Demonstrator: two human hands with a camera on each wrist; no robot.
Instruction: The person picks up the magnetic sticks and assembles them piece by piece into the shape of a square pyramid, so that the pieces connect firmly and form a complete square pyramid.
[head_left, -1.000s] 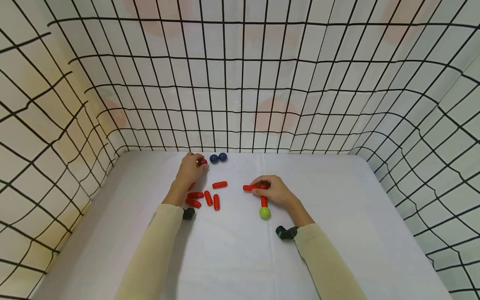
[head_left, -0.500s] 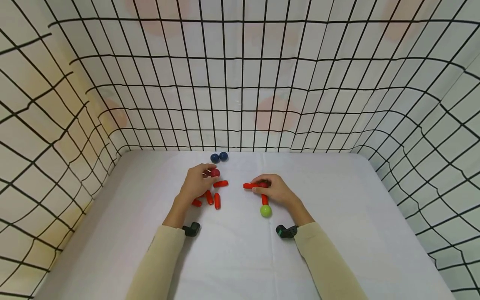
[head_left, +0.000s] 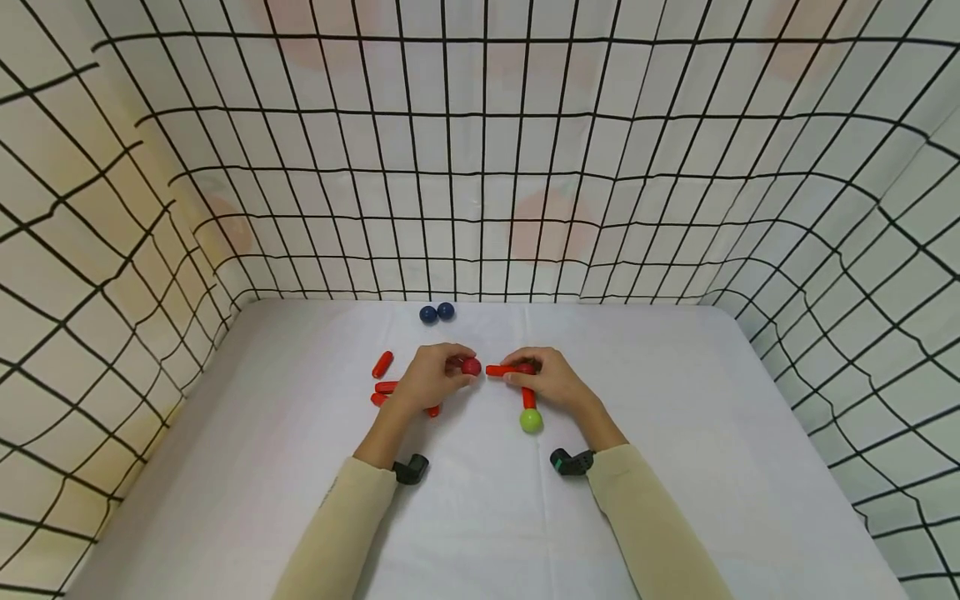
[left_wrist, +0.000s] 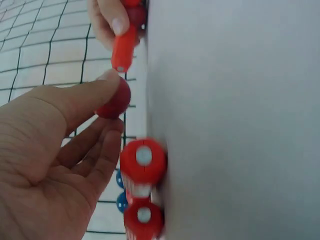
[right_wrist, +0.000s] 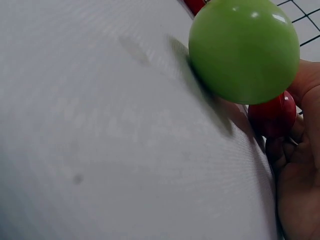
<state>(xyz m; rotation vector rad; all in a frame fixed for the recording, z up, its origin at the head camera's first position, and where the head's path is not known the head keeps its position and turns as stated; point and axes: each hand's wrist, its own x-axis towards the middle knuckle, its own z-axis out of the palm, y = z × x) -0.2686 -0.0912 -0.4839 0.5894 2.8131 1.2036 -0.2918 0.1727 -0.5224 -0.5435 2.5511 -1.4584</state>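
My left hand (head_left: 435, 377) pinches a dark red ball (head_left: 471, 367) between thumb and fingers, just left of a red rod's (head_left: 498, 371) free end. A pale disc shows on that end in the left wrist view, close to the ball (left_wrist: 116, 100). My right hand (head_left: 557, 377) holds this rod where it meets another dark red ball (head_left: 528, 367), partly covered by the fingers. From there a second red rod (head_left: 528, 398) points toward me, ending in a light green ball (head_left: 531, 420). The green ball (right_wrist: 244, 50) looms large in the right wrist view.
Several red rods lie on the white table (head_left: 480, 517) to the left, one apart (head_left: 382, 364), others partly behind my left hand. Two dark blue balls, one here (head_left: 428, 314), sit near the back edge. Black wire mesh (head_left: 480, 175) rises around the back and sides.
My left hand has carried the dark red ball from the back left, rightward and nearer, up to the rod's end. My right hand and its rods have barely moved.
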